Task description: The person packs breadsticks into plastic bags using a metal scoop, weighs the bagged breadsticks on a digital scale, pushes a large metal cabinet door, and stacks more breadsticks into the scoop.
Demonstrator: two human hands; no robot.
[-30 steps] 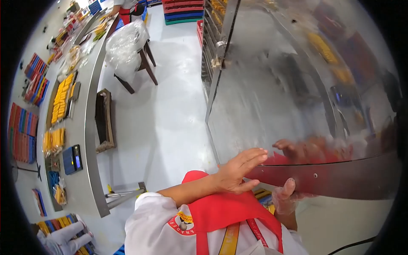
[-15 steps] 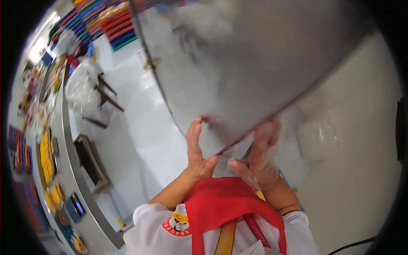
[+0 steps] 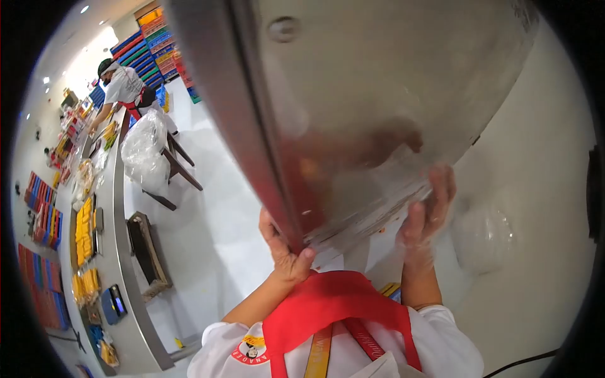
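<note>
A large shiny metal panel (image 3: 378, 75) with a thick rimmed left edge fills the upper middle, tilted and close to my head. It mirrors a blurred arm and the red apron. My left hand (image 3: 287, 252) is wrapped round its lower left corner, thumb towards me. On the right, my right hand (image 3: 432, 208), in a clear plastic glove, holds the lower edge between thumb and fingers; some fingertips are hidden or smeared. Below both hands is my red apron (image 3: 334, 293).
A long metal counter (image 3: 135, 315) curves down the left, bearing yellow packs (image 3: 84, 227) and a blue scale (image 3: 113, 305). Beyond are a plastic-draped stool (image 3: 148, 148), a co-worker (image 3: 126, 85) and stacked crates (image 3: 135, 53). A clear plastic bag (image 3: 484, 239) stands at right.
The panel has swung nearer and turned, so its thick left edge now faces me. My right hand has moved right along the lower edge; my left hand has closed round the corner.
</note>
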